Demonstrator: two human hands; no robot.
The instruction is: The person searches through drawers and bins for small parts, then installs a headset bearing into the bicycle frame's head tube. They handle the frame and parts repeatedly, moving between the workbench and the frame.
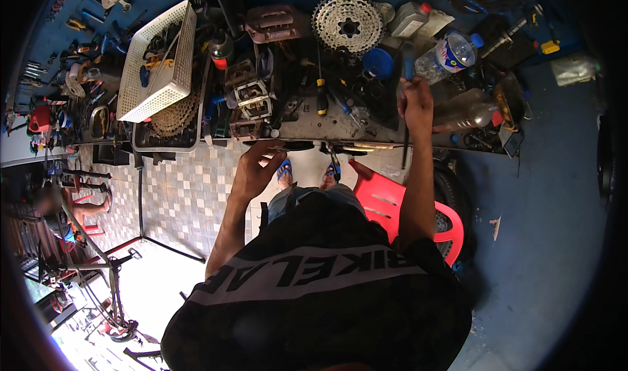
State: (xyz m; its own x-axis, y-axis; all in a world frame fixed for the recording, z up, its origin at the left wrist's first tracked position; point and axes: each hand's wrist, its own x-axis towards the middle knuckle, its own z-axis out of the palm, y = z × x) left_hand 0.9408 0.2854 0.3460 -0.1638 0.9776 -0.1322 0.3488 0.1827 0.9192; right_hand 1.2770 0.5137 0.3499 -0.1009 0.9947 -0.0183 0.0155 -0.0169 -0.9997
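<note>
My right hand [416, 103] is raised over the cluttered workbench [307, 127] and grips a long thin dark tool [405, 145] that hangs down past the bench's front edge. My left hand [254, 169] is curled just below the bench edge, fingers pinched on a small dark part [288, 147] at the edge. A silver bicycle cassette [347, 23] lies at the back of the bench, and several pedals [251, 99] sit left of centre. My black shirt fills the lower middle.
A white plastic basket [160, 60] leans over a tray of sprockets at left. Bottles [448, 53] stand at the back right. A red plastic chair [392, 197] and a tyre stand under my right arm. A bike frame on a stand [104, 266] and a seated person [72, 207] are lower left.
</note>
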